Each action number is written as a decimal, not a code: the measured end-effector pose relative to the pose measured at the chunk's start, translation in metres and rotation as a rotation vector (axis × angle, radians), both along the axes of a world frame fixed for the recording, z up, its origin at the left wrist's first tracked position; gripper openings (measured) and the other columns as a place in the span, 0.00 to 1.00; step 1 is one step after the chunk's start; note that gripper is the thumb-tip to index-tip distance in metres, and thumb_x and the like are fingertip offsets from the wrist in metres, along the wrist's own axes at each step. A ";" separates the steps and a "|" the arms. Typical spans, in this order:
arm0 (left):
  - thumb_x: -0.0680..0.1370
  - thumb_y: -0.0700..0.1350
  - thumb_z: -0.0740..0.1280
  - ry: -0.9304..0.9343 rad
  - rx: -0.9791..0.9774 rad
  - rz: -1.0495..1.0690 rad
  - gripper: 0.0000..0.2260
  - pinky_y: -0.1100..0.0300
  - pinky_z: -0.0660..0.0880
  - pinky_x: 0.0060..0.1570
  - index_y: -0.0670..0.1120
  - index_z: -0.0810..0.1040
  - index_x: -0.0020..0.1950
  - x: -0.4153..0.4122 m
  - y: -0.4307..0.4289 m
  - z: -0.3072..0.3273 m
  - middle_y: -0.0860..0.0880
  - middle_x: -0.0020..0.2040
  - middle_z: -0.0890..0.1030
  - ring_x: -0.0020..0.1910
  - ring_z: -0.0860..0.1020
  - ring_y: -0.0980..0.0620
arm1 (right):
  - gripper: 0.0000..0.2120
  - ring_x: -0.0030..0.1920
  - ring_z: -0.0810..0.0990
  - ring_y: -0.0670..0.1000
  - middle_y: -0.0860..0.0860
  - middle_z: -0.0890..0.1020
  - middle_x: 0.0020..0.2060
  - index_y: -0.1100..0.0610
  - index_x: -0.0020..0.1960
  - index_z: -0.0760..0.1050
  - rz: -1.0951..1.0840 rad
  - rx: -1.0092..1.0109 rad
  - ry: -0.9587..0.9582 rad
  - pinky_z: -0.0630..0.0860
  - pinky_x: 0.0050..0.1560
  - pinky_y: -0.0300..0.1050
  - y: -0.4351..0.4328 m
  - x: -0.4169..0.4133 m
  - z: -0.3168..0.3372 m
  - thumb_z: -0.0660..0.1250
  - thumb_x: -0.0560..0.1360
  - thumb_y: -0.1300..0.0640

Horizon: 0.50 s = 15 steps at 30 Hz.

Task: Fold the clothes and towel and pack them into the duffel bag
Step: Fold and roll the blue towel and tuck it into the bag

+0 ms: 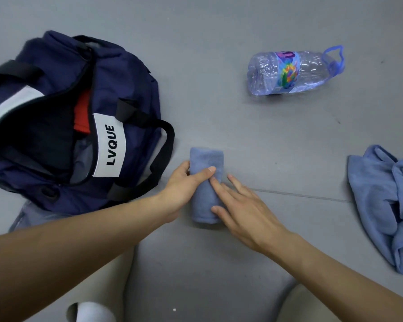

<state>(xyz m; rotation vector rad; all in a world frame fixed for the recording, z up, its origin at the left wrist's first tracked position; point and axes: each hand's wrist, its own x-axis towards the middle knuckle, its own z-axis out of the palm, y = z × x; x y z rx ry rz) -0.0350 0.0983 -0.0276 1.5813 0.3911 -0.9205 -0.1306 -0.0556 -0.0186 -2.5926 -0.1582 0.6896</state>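
- Head view: blue towel (206, 159), rolled tight, lies at frame centre.
- Left hand (184, 184) grips it, thumb across the top.
- Right hand (242, 205) rests straight, spread fingers on it.

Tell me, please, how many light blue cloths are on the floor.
2. The rolled cloth lies in the middle, under the left hand and the right hand; the crumpled cloth lies at the right edge. The duffel bag may hide more.

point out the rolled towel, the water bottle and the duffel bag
rolled towel (206, 159), head view, on its bare far end
water bottle (287, 73), head view, on its coloured label
duffel bag (128, 73), head view, on its navy side panel
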 end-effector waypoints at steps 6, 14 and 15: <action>0.76 0.52 0.73 -0.182 -0.067 0.071 0.16 0.55 0.80 0.55 0.49 0.78 0.61 0.023 0.022 0.054 0.51 0.53 0.85 0.52 0.84 0.54 | 0.30 0.80 0.47 0.45 0.40 0.58 0.79 0.39 0.79 0.37 0.025 0.128 -0.047 0.58 0.73 0.40 0.014 0.040 0.064 0.51 0.84 0.42; 0.77 0.55 0.72 -0.347 -0.073 0.319 0.13 0.52 0.81 0.54 0.50 0.79 0.57 0.051 0.078 0.106 0.51 0.50 0.86 0.50 0.85 0.53 | 0.32 0.68 0.62 0.36 0.30 0.65 0.71 0.29 0.76 0.37 0.121 0.179 -0.099 0.64 0.59 0.28 0.063 0.097 0.125 0.55 0.82 0.40; 0.77 0.55 0.72 -0.369 -0.053 0.349 0.13 0.52 0.80 0.54 0.50 0.79 0.56 0.056 0.085 0.109 0.51 0.50 0.86 0.49 0.85 0.53 | 0.33 0.63 0.64 0.34 0.28 0.68 0.66 0.28 0.75 0.36 0.127 0.180 -0.092 0.64 0.55 0.27 0.073 0.105 0.131 0.56 0.81 0.40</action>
